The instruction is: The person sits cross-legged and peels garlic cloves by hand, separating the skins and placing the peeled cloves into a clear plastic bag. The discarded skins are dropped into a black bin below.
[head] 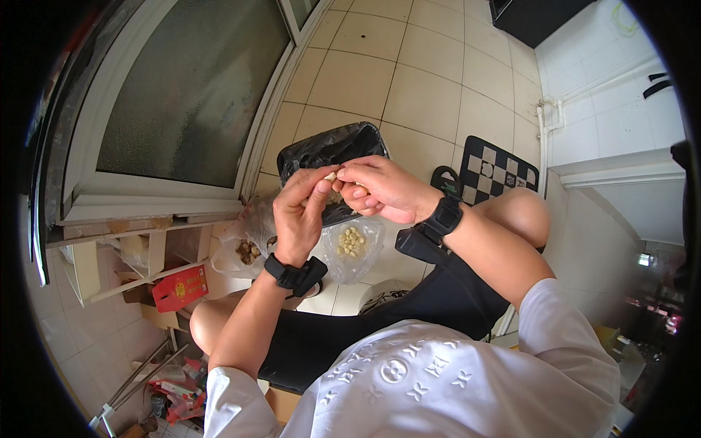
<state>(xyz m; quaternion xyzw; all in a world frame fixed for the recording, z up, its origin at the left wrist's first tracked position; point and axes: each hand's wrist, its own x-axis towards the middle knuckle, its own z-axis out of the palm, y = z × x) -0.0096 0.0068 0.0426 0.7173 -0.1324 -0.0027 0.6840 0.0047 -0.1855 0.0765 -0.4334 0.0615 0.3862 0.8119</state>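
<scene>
Over a black bin, my left hand pinches a small pale piece, seemingly a garlic clove, between thumb and fingers. My right hand meets it from the other side, thumb and forefinger at the same clove. Its other fingers curl in, with a bit of something pale showing among them. Beneath the hands stands the bin, lined with a black plastic bag; pale scraps show inside. Closer to me, a clear plastic bag on the floor holds several peeled cloves.
Left of the bin sits another clear bag with brownish pieces. A frosted door and a low shelf with a red packet line the left. A checkered mat and a dark slipper lie at right.
</scene>
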